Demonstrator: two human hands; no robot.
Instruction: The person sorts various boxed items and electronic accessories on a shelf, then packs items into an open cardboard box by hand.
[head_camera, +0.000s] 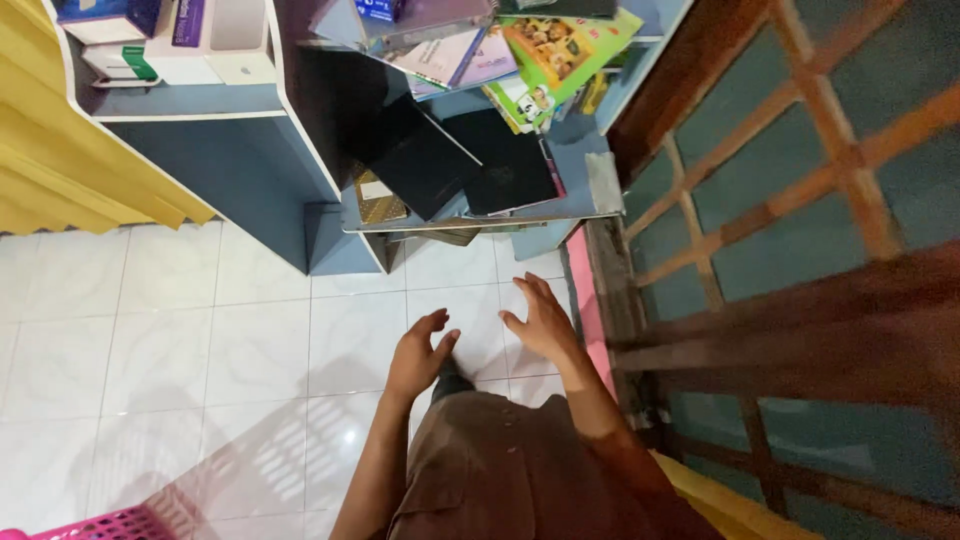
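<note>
My left hand (418, 355) hangs over the white tiled floor (200, 330) with its fingers loosely curled and nothing in it. My right hand (538, 318) is stretched forward beside it, fingers spread and empty, nearest the low shelf of a blue desk unit (250, 170). Two black flat folders (455, 160) lie on that low shelf just ahead of both hands. Above them a pile of colourful books and booklets (520, 50) leans untidily on a higher shelf.
A window with a wooden grille (800, 200) fills the right side, with a pink strip (585, 290) along its base. Yellow curtain (60, 170) hangs at the left. A pink plastic basket (110, 525) sits at the bottom left. White boxes (170, 50) stand on the upper left shelf.
</note>
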